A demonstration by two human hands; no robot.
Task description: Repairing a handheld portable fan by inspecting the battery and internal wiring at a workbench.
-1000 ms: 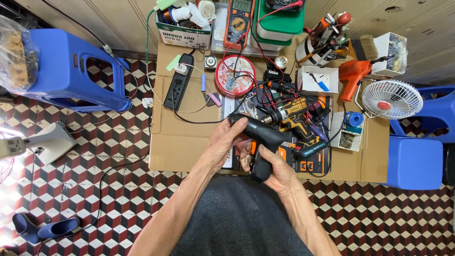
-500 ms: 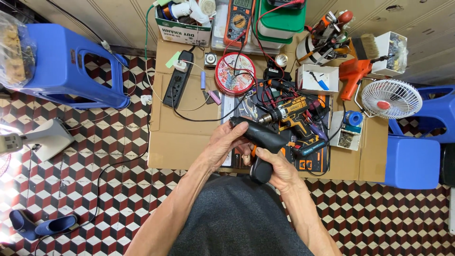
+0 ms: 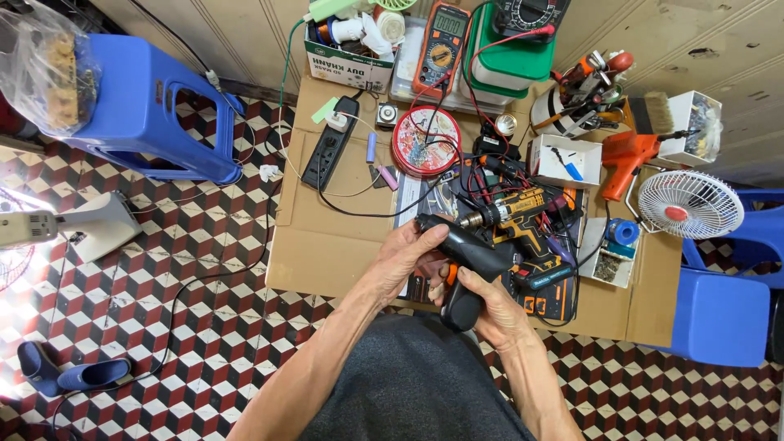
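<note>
Both hands meet over the near middle of the cardboard-covered work surface [image 3: 327, 245], sharing one tool: a black pistol-shaped plastic power tool [image 3: 465, 261] with no visible markings. Right hand [image 3: 490, 314] wraps closed round the grip, which points toward 6 o'clock; left hand [image 3: 408, 257] curls over the barrel end at about 10 o'clock of the grip, thumb lying along the top. A small orange part shows between the two palms; what it is, cannot tell. Tool held above a dark printed mat [image 3: 543, 298], touching or clear of it, cannot tell. Just past the tool at 1 o'clock lies a yellow-and-black cordless drill [image 3: 514, 220] among red and black wire leads. Farther out at 12 o'clock, a round red tin [image 3: 425, 140]; at 11 o'clock, a black power strip [image 3: 331, 145] with a white plug in it. At 2 o'clock, an orange heat-gun-shaped tool [image 3: 625, 155] and a small white desk fan [image 3: 688, 204]. Orange multimeter [image 3: 441, 45] at the far edge. Blue plastic stool [image 3: 155, 110] off at 10 o'clock on the chequered tile floor [image 3: 204, 294].
</note>
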